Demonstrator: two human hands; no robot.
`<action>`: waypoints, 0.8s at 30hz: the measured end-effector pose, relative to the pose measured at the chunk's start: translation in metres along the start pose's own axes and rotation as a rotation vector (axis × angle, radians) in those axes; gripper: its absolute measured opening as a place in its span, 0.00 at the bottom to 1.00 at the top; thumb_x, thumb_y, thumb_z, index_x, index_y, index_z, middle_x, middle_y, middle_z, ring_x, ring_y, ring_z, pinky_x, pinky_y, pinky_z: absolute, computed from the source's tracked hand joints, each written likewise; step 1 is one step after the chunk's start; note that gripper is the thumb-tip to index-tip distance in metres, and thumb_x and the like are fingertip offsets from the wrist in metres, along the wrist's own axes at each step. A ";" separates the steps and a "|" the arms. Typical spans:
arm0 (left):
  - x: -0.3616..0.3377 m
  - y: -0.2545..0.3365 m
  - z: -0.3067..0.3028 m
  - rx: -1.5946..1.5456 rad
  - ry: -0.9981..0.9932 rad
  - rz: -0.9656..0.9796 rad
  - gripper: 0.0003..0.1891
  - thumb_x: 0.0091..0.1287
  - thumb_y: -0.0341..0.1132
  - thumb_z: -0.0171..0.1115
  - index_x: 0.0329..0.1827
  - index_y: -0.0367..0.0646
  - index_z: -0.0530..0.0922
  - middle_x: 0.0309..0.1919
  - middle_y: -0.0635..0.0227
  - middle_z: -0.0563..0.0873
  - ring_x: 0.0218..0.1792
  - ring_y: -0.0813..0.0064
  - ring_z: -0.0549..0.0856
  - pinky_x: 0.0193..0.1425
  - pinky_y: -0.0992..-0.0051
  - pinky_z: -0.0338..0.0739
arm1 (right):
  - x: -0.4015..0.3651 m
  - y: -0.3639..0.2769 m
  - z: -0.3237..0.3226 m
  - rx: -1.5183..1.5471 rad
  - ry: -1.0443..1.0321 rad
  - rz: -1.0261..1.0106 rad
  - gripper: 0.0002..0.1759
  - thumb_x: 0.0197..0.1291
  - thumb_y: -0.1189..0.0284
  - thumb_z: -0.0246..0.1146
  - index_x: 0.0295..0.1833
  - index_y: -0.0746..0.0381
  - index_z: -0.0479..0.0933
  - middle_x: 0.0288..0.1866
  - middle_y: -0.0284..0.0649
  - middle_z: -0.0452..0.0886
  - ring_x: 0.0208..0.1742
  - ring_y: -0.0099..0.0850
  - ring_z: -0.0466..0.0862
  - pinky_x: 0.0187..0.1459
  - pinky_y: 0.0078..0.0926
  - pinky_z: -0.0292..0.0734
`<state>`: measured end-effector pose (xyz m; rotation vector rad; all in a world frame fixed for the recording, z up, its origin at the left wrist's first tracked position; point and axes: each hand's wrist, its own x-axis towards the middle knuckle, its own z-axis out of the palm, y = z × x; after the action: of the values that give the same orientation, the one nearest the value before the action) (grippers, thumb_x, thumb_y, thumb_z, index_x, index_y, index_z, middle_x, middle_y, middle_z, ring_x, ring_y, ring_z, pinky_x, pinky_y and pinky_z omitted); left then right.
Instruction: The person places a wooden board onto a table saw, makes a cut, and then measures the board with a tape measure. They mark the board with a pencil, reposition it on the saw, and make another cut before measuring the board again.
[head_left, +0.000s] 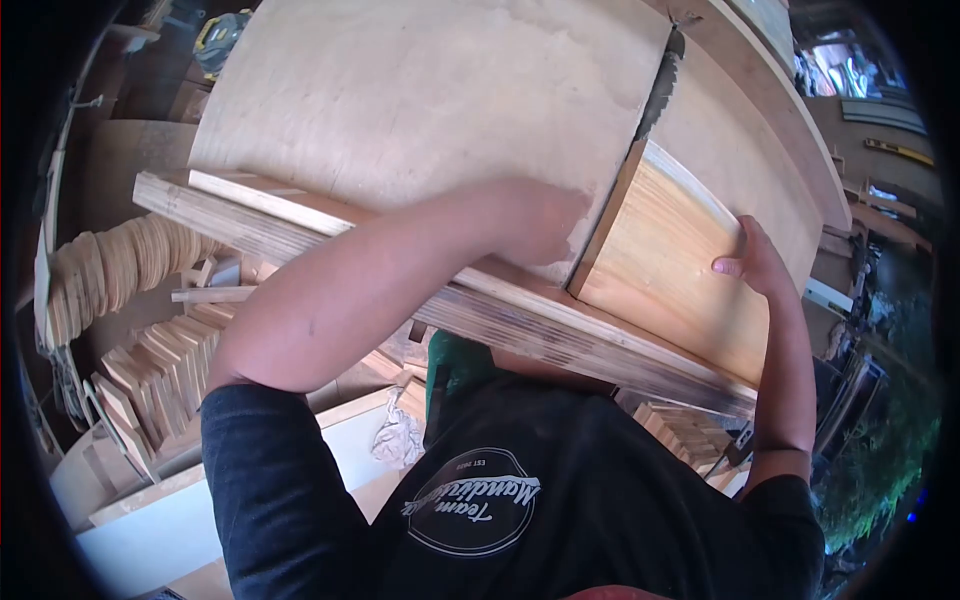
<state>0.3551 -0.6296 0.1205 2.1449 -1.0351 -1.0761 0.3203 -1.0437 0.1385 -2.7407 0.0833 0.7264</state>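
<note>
A pale wooden board [680, 235] lies on the plywood saw table [430, 90], its left edge beside the slot and the front of the toothed saw blade [661, 95]. My right hand [755, 258] grips the board's right side, the thumb on its top face and a finger along the curved far edge. On the left, my left hand [548, 225] rests low over the table, just left of the slot and apart from the blade. It is blurred and its fingers are hidden, so I cannot see whether it holds anything.
A long wooden rail [775, 75] runs along the table's far right side. Layered wood strips [520, 325] form the front edge. Stacked curved wood pieces [130, 270] and cut blocks [165, 370] stand at the left. A crumpled cloth [397, 435] hangs below.
</note>
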 end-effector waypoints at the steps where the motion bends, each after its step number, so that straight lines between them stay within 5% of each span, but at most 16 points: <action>1: 0.002 -0.003 0.007 0.031 0.035 0.025 0.38 0.68 0.41 0.62 0.76 0.31 0.58 0.52 0.46 0.84 0.54 0.50 0.83 0.60 0.61 0.76 | -0.002 0.001 0.000 -0.003 0.000 0.015 0.59 0.26 0.47 0.84 0.63 0.69 0.69 0.55 0.57 0.80 0.62 0.52 0.78 0.63 0.42 0.72; 12: 0.056 0.004 -0.003 -0.193 0.110 -0.006 0.41 0.70 0.34 0.56 0.82 0.39 0.42 0.45 0.57 0.82 0.44 0.63 0.82 0.51 0.66 0.77 | -0.009 0.012 0.013 0.000 0.122 -0.055 0.60 0.31 0.50 0.81 0.69 0.70 0.65 0.63 0.55 0.75 0.67 0.50 0.73 0.68 0.42 0.68; 19: 0.042 0.006 -0.016 -0.275 -0.165 -0.083 0.39 0.71 0.32 0.52 0.83 0.49 0.44 0.48 0.59 0.82 0.47 0.65 0.82 0.54 0.69 0.76 | -0.010 0.006 0.014 -0.021 0.124 0.006 0.59 0.33 0.52 0.82 0.70 0.69 0.64 0.65 0.55 0.74 0.69 0.49 0.71 0.70 0.41 0.67; 24: 0.029 0.006 -0.009 -0.017 -0.503 -0.063 0.37 0.69 0.32 0.53 0.81 0.48 0.52 0.45 0.60 0.85 0.47 0.63 0.83 0.53 0.67 0.76 | -0.010 0.003 0.011 0.048 0.075 0.023 0.58 0.35 0.54 0.83 0.71 0.68 0.64 0.65 0.54 0.74 0.70 0.48 0.72 0.71 0.40 0.66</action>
<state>0.3716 -0.6555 0.1179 1.9446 -1.1682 -1.7029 0.3058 -1.0437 0.1339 -2.7255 0.1464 0.6190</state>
